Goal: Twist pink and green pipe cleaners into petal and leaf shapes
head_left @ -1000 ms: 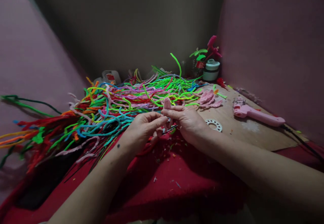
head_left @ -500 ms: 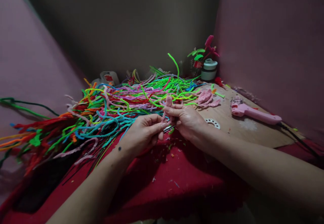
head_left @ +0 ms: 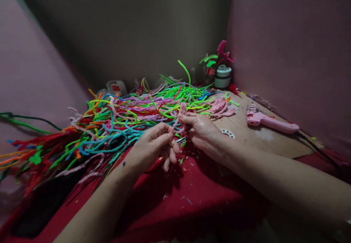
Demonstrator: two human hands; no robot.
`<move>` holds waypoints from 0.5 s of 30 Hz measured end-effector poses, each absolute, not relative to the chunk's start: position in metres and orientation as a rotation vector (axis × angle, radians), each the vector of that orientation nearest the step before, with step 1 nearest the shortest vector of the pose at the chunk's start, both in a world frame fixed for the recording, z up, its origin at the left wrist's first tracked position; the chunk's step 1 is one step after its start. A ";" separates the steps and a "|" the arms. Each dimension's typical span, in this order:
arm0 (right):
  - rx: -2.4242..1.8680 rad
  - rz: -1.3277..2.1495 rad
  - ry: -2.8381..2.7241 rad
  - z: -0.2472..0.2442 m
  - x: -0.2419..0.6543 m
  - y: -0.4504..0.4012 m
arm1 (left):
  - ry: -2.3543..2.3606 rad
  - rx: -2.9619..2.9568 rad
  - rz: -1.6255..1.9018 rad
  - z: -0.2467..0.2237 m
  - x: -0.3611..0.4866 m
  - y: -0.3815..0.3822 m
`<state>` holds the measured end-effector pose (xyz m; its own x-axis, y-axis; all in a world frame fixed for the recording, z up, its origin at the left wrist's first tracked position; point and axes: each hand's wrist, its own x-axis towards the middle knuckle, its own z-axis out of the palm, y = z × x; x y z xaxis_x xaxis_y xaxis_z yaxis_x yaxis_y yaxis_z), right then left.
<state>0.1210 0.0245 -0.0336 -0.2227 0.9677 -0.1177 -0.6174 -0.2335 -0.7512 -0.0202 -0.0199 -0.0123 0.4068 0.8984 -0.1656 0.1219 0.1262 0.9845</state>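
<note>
Between thumb and fingers, my right hand point(head_left: 201, 129) pinches a folded pink pipe cleaner point(head_left: 182, 109), its looped part standing up above the fingertips. My left hand point(head_left: 157, 142) has thumb and index finger closed on a free end of the same pipe cleaner, pulled out to the left. The other fingers of that hand hang loosely curled. Under the hands, a pair of scissors point(head_left: 181, 139) shows only its blade tips and a bit of red handle. A heap of multicoloured pipe cleaners point(head_left: 131, 115) spreads just behind both hands.
A pink glue gun point(head_left: 270, 122) with a black cord lies on a brown board point(head_left: 260, 146) at the right. Near it are a pink pipe-cleaner flower point(head_left: 219, 107) and a white ring with holes point(head_left: 228, 133). A pale jar point(head_left: 223, 76) stands behind. Scraps litter the red cloth point(head_left: 192, 195).
My left hand has moved a little left and away from the right, stretching the pink end between them. Its lower fingers have loosened. The whole view has shifted slightly.
</note>
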 end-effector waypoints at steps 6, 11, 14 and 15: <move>-0.673 1.747 -0.653 -0.034 0.122 0.027 | 1.117 1.462 0.585 -0.002 -0.028 -0.021; -0.742 1.793 -0.676 -0.034 0.121 0.024 | 1.271 1.836 1.099 -0.005 -0.039 -0.014; -0.759 1.830 -0.706 -0.035 0.120 0.021 | 1.244 2.258 1.122 -0.014 -0.034 -0.013; -0.754 1.842 -0.723 -0.035 0.119 0.021 | 1.234 2.364 1.118 -0.016 -0.032 -0.013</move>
